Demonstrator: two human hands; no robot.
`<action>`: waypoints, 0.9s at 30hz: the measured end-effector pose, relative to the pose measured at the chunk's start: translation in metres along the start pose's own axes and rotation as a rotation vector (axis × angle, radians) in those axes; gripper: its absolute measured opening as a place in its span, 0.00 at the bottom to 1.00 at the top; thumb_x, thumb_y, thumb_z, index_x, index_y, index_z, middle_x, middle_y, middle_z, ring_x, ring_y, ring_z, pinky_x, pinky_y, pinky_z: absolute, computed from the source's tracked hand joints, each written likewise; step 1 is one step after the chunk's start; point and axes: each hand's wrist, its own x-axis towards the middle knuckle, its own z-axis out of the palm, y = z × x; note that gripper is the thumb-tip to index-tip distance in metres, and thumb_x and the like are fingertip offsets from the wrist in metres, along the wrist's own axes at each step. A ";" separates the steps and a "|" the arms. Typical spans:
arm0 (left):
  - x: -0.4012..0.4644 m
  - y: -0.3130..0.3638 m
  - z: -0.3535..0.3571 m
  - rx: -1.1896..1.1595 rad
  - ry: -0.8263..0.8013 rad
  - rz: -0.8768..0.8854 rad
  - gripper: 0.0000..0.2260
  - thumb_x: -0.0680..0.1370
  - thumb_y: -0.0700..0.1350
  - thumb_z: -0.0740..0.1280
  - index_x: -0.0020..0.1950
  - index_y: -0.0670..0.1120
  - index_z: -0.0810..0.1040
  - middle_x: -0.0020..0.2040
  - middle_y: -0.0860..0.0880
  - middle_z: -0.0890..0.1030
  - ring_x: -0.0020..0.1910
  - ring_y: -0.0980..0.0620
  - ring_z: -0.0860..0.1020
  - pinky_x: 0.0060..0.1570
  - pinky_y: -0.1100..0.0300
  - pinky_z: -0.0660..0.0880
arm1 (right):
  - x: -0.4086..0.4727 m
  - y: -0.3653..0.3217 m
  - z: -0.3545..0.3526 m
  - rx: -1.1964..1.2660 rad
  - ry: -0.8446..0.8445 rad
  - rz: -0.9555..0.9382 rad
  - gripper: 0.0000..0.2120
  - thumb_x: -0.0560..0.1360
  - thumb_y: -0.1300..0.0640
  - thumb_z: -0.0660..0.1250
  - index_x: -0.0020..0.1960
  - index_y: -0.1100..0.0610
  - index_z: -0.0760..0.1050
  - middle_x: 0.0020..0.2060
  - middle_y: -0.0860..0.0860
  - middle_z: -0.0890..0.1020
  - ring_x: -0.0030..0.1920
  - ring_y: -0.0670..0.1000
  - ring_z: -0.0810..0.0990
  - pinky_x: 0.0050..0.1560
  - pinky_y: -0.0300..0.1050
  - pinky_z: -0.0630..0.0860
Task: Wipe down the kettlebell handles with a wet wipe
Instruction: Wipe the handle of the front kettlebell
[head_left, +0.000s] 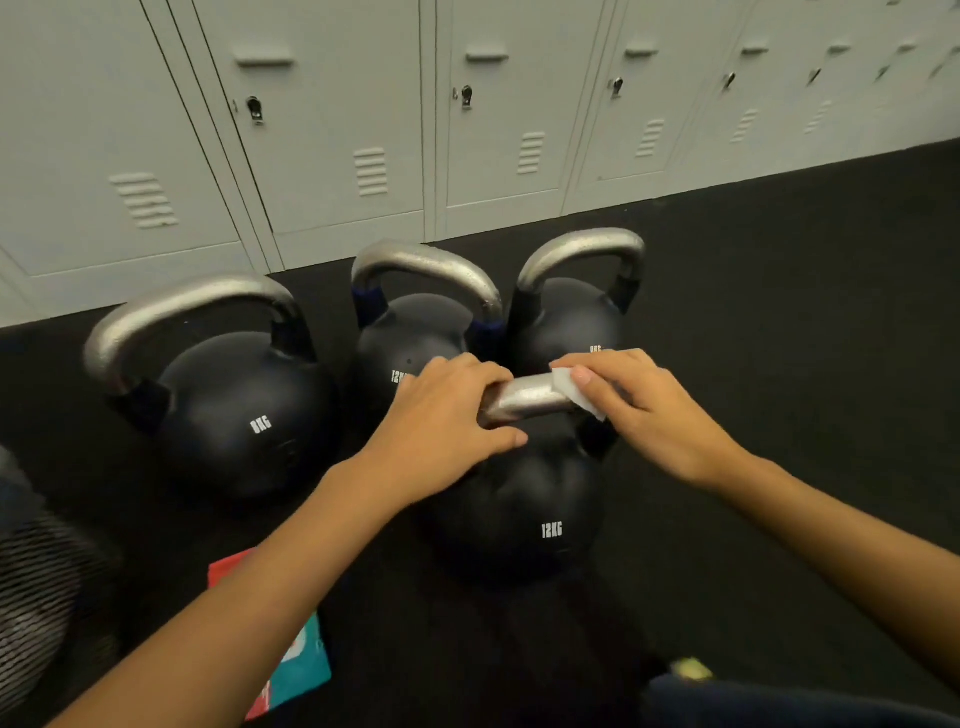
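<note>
Several black kettlebells with silver handles stand on the dark floor. The nearest one, marked 12KG (524, 519), has its handle (524, 397) between my hands. My left hand (447, 421) grips the left end of that handle. My right hand (639, 405) holds a white wet wipe (569, 387) wrapped over the handle's right end. Behind stand a kettlebell at the left (234, 415), one in the middle (415, 332) and one at the right (571, 317).
A row of grey lockers (363, 130) lines the wall behind the kettlebells. A red and teal wipe packet (296, 670) lies on the floor under my left forearm. A dark ribbed object (36, 587) sits at the left edge. Black rubber flooring (779, 312) stretches to the right.
</note>
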 end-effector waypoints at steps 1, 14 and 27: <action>0.000 -0.001 -0.002 -0.031 -0.004 0.010 0.24 0.72 0.57 0.71 0.66 0.54 0.72 0.56 0.54 0.75 0.58 0.53 0.71 0.60 0.52 0.67 | 0.000 0.005 -0.004 0.068 -0.025 0.073 0.14 0.83 0.51 0.56 0.59 0.49 0.79 0.50 0.44 0.81 0.54 0.39 0.74 0.57 0.31 0.66; -0.004 -0.056 -0.060 -0.299 0.078 -0.238 0.17 0.73 0.58 0.68 0.60 0.56 0.77 0.53 0.59 0.80 0.50 0.65 0.78 0.54 0.65 0.73 | 0.042 -0.033 -0.003 -0.201 -0.307 0.021 0.21 0.83 0.46 0.54 0.34 0.53 0.68 0.29 0.48 0.72 0.35 0.48 0.72 0.39 0.45 0.66; -0.008 -0.053 -0.057 -0.101 0.112 -0.346 0.11 0.77 0.50 0.67 0.59 0.52 0.79 0.46 0.60 0.79 0.47 0.63 0.78 0.47 0.70 0.72 | 0.056 -0.009 0.023 -0.611 -0.312 -0.849 0.19 0.83 0.47 0.52 0.70 0.48 0.71 0.62 0.48 0.78 0.56 0.49 0.79 0.55 0.45 0.70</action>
